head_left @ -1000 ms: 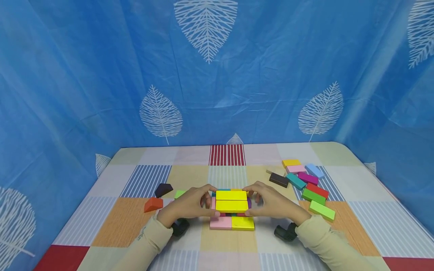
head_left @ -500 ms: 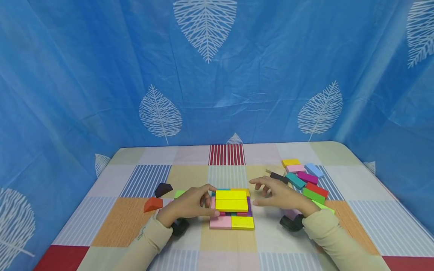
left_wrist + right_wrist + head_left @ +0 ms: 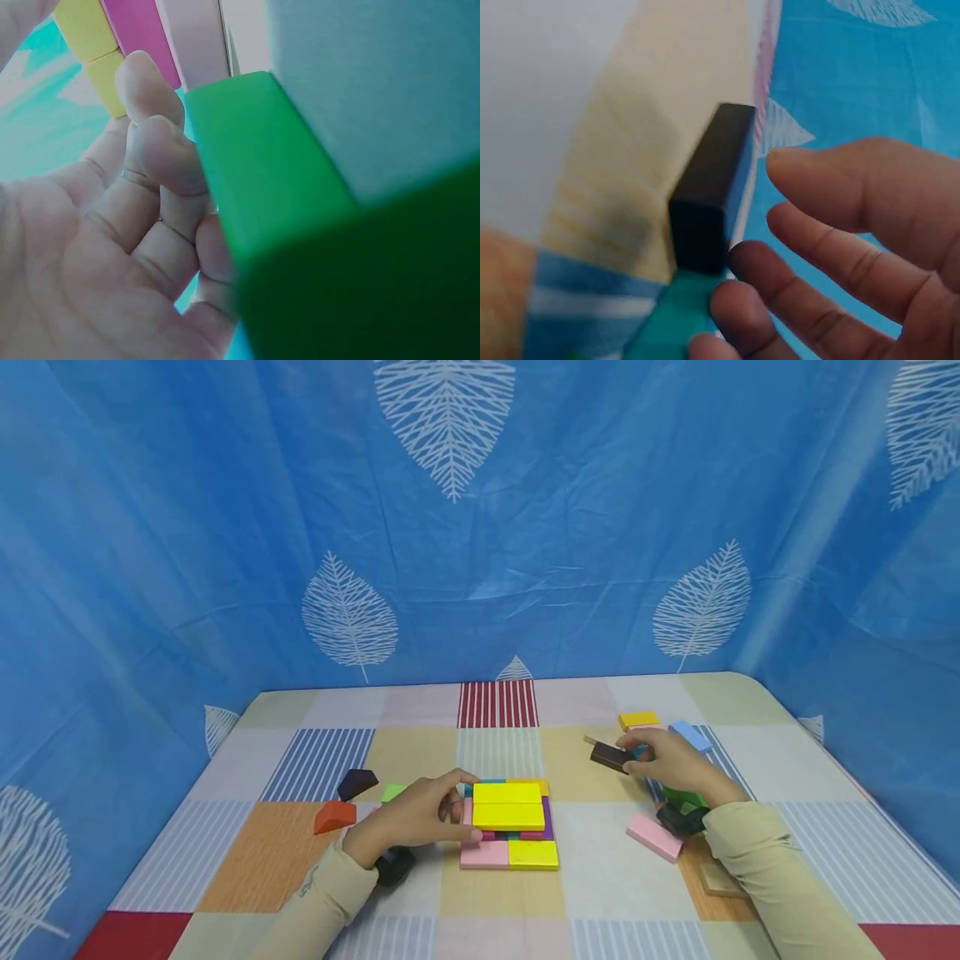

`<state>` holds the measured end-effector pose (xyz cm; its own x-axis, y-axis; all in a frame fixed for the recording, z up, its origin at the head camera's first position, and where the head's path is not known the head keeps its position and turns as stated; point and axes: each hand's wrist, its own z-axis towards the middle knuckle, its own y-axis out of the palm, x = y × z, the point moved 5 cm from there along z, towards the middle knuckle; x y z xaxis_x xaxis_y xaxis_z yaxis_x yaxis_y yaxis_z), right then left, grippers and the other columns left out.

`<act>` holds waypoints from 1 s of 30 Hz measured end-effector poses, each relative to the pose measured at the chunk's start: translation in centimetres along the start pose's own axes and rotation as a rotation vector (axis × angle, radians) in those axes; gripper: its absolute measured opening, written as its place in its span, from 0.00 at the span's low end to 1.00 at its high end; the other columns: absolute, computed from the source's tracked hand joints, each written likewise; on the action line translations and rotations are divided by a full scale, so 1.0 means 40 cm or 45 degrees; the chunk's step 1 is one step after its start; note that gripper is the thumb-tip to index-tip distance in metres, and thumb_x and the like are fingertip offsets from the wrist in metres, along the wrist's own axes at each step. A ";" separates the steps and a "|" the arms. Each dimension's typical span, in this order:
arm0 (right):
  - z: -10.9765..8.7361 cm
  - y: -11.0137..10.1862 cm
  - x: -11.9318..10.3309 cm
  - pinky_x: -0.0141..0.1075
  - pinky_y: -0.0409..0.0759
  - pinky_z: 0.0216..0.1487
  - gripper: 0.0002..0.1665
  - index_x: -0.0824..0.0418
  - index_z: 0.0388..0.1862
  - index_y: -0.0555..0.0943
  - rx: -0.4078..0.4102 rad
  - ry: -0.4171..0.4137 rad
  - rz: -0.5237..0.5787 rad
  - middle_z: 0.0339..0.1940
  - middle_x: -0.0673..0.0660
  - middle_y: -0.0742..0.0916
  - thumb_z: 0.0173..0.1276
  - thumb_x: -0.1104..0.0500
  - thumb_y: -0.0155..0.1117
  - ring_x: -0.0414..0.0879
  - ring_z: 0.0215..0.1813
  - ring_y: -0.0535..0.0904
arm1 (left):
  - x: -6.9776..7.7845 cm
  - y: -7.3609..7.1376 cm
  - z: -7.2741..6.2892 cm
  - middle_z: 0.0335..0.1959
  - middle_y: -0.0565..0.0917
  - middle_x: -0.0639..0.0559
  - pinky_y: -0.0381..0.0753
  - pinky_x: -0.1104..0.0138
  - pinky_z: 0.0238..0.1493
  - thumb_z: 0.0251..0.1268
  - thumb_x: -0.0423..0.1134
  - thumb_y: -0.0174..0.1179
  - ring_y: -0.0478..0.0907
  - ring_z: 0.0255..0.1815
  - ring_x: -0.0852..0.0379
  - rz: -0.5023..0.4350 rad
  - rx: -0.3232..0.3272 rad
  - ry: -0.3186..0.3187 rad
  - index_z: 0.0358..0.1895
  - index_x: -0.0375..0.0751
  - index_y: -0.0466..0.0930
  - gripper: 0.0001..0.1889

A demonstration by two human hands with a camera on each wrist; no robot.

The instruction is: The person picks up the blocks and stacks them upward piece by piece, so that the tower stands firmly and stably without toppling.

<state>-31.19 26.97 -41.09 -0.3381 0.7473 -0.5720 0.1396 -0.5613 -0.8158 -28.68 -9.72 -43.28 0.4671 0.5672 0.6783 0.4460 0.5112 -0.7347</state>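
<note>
Two bright yellow blocks (image 3: 508, 806) lie side by side atop a low stack of coloured blocks in the head view. At their left end, my left hand (image 3: 420, 814) pinches them between thumb at the front and index finger at the back. Its other fingers are curled near a green block (image 3: 255, 172) in the left wrist view. My right hand (image 3: 678, 764) is over the block pile, beside a black block (image 3: 611, 757). In the right wrist view, its loosely bent fingers hold nothing, with the thumb apart from the black block (image 3: 712, 165).
Yellow (image 3: 638, 720) and light blue (image 3: 690, 736) blocks lie behind my right hand. A pink block (image 3: 654, 837) and a tan block (image 3: 720, 880) lie nearer its sleeve. Left of the stack are a black wedge-like block (image 3: 357, 783) and an orange one (image 3: 335, 816).
My right hand has left the right end of the yellow blocks and moved right and away to the black block. My left hand has stayed at the stack.
</note>
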 end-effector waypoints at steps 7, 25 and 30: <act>0.005 0.027 -0.026 0.37 0.79 0.35 0.21 0.73 0.58 0.83 -0.077 -0.049 -0.005 0.40 0.56 0.88 0.69 0.66 0.75 0.43 0.35 0.78 | -0.003 0.001 0.000 0.32 0.78 0.59 0.70 0.71 0.32 0.64 0.45 0.79 0.71 0.29 0.63 0.012 0.009 0.006 0.72 0.36 0.74 0.37; 0.018 0.066 -0.081 0.37 0.77 0.35 0.35 0.70 0.60 0.82 -0.114 -0.026 -0.067 0.42 0.57 0.84 0.57 0.58 0.85 0.45 0.34 0.74 | 0.000 0.002 0.001 0.31 0.78 0.60 0.70 0.71 0.32 0.65 0.45 0.79 0.71 0.29 0.64 0.005 0.000 0.015 0.72 0.35 0.74 0.36; 0.014 0.061 -0.131 0.37 0.78 0.36 0.35 0.67 0.61 0.84 -0.015 -0.120 -0.026 0.55 0.61 0.87 0.58 0.55 0.84 0.46 0.41 0.77 | 0.000 0.002 0.001 0.31 0.78 0.59 0.70 0.71 0.32 0.65 0.45 0.79 0.71 0.29 0.63 0.008 0.003 0.002 0.71 0.35 0.74 0.36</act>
<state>-29.61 21.46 -40.03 -0.4273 0.7213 -0.5450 0.1423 -0.5416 -0.8285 -28.69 -9.64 -43.33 0.4710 0.5696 0.6736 0.4412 0.5091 -0.7390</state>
